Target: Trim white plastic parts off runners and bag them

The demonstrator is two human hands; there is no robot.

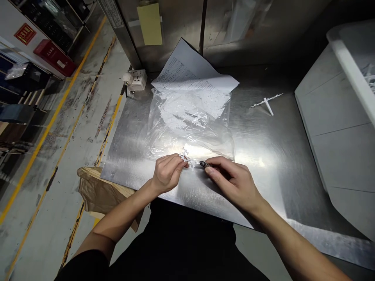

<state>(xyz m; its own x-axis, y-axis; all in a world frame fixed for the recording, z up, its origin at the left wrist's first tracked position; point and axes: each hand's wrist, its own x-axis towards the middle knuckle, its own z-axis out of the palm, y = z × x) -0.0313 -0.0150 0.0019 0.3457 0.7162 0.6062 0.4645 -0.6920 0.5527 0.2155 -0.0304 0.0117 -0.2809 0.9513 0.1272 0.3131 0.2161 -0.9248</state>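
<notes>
My left hand (167, 172) is closed, pinching a small white plastic sprue (184, 154) with several short branches. In my right hand (234, 180) is a pair of nippers (202, 164), its dark head pointing left at the sprue's branches; my palm hides the handles. From this view I cannot tell whether the nipper tips touch the sprue. Just beyond both hands lies a clear plastic bag (190, 113) containing many small white pieces. Another white sprue (267, 104) rests by itself on the metal table (254, 140), to the right of the bag.
A printed paper sheet (193, 70) overlaps the bag's far end. A power socket block (137, 80) with a plug sits at the back left corner. A large white bin (336, 117) stands on the right. Brown wrapping (101, 191) is below the left edge.
</notes>
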